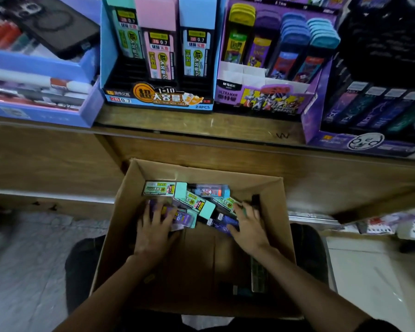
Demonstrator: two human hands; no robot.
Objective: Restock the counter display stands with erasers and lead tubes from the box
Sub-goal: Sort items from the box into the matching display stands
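my left hand is down in the cardboard box, fingers spread and fairly straight, lying flat on a purple pack at the near-left edge of the pile. it grips nothing that i can see. my right hand is on the pile's other side, fingers bent over the packs and thumb against a dark purple tube. the blur keeps me from telling whether it holds that tube or only touches it.

the loose lead packs lie between my hands and just past my fingertips. a mint-green pack sits beyond my left fingers, another mint one slants between the hands, and a blue-ended one lies further out.

beyond both hands, up on the wooden counter, stand the displays. a blue stand of 0.7 lead packs is ahead of my left hand and a purple ultraman stand ahead of my right. a darker purple stand is off to the right of that. far out to the left of my left hand, a black phone lies on a blue tray of pens.
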